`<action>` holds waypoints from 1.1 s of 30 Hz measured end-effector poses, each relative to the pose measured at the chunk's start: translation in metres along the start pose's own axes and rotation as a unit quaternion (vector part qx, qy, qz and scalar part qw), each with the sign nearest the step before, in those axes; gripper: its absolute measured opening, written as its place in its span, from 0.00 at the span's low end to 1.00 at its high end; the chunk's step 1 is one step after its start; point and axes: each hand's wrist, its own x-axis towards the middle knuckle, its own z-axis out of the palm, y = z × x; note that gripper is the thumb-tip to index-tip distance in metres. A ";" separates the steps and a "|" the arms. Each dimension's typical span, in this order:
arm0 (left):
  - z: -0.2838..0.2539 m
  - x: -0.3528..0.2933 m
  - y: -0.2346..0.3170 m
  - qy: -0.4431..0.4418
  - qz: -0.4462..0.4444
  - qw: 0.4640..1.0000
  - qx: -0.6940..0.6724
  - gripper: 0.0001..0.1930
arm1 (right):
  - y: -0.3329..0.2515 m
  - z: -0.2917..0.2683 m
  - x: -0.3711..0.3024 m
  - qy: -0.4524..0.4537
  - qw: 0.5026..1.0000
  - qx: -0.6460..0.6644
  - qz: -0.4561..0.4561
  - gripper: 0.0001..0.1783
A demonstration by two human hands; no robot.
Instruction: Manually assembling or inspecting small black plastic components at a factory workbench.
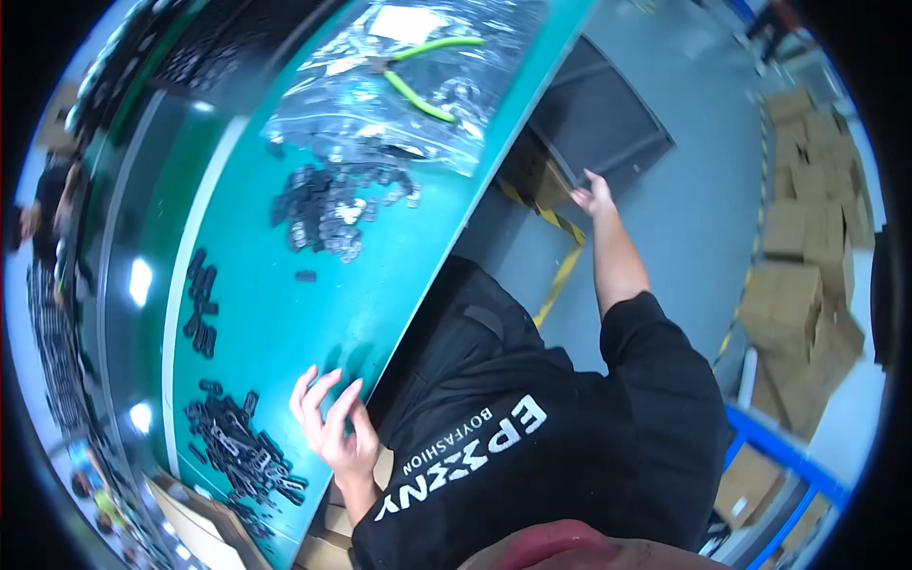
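Note:
My left hand (334, 429) hovers at the near edge of the green work table (366, 294), its fingers apart and nothing in them. My right hand (595, 195) reaches out beside the table and grips the near edge of a dark, flat-sided tray or bin (600, 119); its exact kind cannot be told. One heap of small dark parts (323, 209) lies mid-table. Another pile, of black elongated pieces (237, 445), sits left of my left hand. Beyond the mid-table heap, green-handled cutting pliers (418, 93) rest on a clear plastic bag (332, 100).
A short row of black pieces (200, 304) lies along the table's far side, by a conveyor-like strip (133, 247). Below the dark tray stands a cardboard box (540, 180) near yellow-black floor tape (568, 237). Stacked cartons (784, 294) and a blue rail (788, 456) are at the right.

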 end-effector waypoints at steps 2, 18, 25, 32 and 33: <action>0.008 0.006 0.006 0.023 -0.011 1.000 0.012 0.19 | -0.006 -0.010 0.021 -0.036 0.998 0.045 0.016 0.54; -0.029 0.047 -0.016 -0.032 0.047 0.998 -0.020 0.23 | -0.167 -0.236 -0.176 -0.028 0.842 0.308 -0.442 0.28; -0.049 0.121 -0.032 -0.096 0.127 0.982 -0.102 0.22 | -0.143 -0.243 -0.336 -0.052 0.824 0.284 -0.488 0.24; -0.089 0.164 -0.083 0.059 -0.093 0.903 -0.415 0.35 | -0.149 -0.084 -0.337 -0.247 0.899 0.128 -0.339 0.14; -0.108 0.161 -0.091 0.145 -0.180 0.836 -0.498 0.40 | -0.149 -0.042 -0.346 -0.307 0.888 0.105 -0.326 0.10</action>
